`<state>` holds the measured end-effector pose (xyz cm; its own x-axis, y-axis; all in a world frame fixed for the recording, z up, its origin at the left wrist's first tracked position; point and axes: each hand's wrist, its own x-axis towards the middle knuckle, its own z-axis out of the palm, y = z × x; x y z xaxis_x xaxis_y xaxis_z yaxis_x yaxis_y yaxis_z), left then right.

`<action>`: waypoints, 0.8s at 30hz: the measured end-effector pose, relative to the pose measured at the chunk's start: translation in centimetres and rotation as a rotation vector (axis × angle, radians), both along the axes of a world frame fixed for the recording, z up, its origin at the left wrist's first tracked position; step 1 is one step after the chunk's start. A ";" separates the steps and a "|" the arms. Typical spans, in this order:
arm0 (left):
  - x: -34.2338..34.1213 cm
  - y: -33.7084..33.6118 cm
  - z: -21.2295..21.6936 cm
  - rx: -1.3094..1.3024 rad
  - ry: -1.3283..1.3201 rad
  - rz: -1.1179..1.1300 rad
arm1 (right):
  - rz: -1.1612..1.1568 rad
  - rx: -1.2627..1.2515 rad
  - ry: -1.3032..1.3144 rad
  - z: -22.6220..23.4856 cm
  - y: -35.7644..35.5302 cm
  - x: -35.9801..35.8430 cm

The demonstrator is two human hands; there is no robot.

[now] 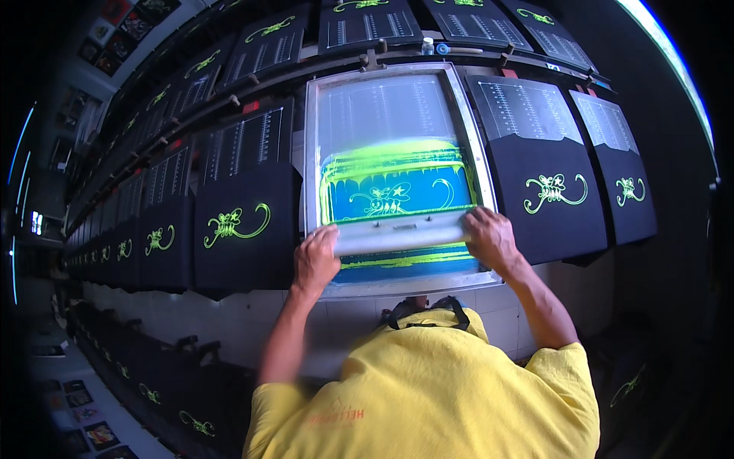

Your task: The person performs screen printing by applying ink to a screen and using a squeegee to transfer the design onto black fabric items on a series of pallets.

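Observation:
My left hand [318, 256] and my right hand [492, 236] are closed on the two ends of a long grey squeegee [401, 234]. It lies across a silk screen [311, 145] with a pale metal frame, over the lower half of its blue stencil. Bright yellow-green ink [394, 156] forms a thick smeared band beyond the blade, and more streaks lie on the near side. A curling design with stars shows in the stencil between band and squeegee. What lies beneath the screen is hidden.
Black fabric pieces [245, 256] with the same green print lie on boards to the left; two more [547, 195] are at the right. Further printed pieces [368, 27] line the far row. A small bottle [427, 47] and a blue roll [443, 49] stand on the rail beyond the frame.

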<state>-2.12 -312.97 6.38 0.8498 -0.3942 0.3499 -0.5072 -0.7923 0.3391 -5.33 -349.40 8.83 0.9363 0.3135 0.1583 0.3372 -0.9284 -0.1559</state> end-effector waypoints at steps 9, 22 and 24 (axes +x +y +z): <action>-8.6 0.2 -4.2 0.041 0.139 0.115 | -0.006 -0.048 0.049 -4.7 1.1 -8.2; -11.7 -0.1 -4.8 0.196 0.245 0.106 | 0.046 0.135 0.043 -5.3 0.7 -10.5; -11.7 0.1 -4.3 0.160 0.294 0.077 | 0.082 0.180 0.066 -4.5 0.5 -10.3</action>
